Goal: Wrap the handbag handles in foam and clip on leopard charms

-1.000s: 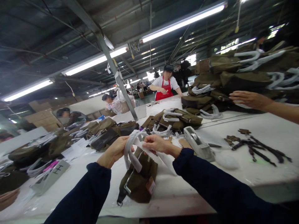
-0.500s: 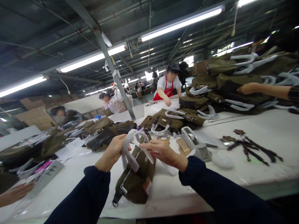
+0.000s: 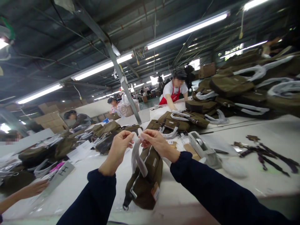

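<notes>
An olive-green handbag (image 3: 152,172) stands on the table in front of me, its metal zip and an orange-and-white hang tag (image 3: 155,191) showing. Its handles (image 3: 136,157) rise in white wrapping. My left hand (image 3: 118,148) is closed, thumb and finger pinching the white wrapping near the top of a handle. Close beside it, my right hand (image 3: 158,142) is closed too, pinching the wrapping at the handle's top. The fingertips of both hands almost meet there.
A grey tape dispenser (image 3: 205,150) stands right of the bag, with dark straps (image 3: 262,153) farther right. Wrapped-handle bags (image 3: 234,84) are piled at back right; more bags (image 3: 58,143) lie left. A co-worker's hand (image 3: 35,188) touches a marked board (image 3: 59,176). A person in a red apron (image 3: 173,93) leans in opposite.
My right hand has gone from extended fingers to a pinch, and my left has shifted its hold to the handle's top. The co-worker's arm over the right pile has left the view.
</notes>
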### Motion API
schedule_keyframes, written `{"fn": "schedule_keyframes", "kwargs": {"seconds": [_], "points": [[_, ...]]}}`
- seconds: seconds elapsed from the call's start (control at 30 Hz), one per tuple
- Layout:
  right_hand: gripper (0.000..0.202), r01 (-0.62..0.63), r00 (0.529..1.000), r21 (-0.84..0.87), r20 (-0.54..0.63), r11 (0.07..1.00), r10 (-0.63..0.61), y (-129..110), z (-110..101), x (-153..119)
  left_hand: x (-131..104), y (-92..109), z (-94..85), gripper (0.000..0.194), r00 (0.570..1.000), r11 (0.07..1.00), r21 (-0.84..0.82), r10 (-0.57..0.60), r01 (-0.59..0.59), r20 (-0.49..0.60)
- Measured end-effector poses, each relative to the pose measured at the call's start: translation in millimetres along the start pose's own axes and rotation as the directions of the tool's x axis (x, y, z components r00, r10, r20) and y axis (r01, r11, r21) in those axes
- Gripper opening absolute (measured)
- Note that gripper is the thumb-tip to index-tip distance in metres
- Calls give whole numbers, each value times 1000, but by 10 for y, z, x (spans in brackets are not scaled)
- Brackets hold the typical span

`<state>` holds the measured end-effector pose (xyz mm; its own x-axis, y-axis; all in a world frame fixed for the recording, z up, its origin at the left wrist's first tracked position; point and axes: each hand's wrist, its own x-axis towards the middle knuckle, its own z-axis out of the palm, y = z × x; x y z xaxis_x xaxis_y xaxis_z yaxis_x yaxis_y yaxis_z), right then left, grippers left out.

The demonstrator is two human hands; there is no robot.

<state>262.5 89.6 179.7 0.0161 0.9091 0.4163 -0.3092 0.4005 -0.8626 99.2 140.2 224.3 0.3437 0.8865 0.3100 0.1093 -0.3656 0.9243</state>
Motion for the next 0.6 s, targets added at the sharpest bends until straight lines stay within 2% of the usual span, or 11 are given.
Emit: {"fn": "schedule_keyframes", "kwargs": {"seconds": [0.13, 0.27, 0.43, 0.6], "points": [[39, -19, 1000, -5, 24, 1000, 19, 1, -11, -55, -126, 5, 23, 31, 989, 983, -154, -78, 97, 124], [37, -19, 999, -11, 33, 1000, 20, 4, -68, -113, -213, -18, 63, 29, 983, 977, -189, -69, 102, 172], [34, -31, 1000, -36, 6, 999, 31, -5, -95, -137, -261, -4, 114, 28, 992, 996, -91, -5, 17, 126], [31, 17, 999, -160, -44, 987, -25, -31, -54, -150, -305, 60, 175, 22, 992, 994, 63, 87, -93, 89]]}}
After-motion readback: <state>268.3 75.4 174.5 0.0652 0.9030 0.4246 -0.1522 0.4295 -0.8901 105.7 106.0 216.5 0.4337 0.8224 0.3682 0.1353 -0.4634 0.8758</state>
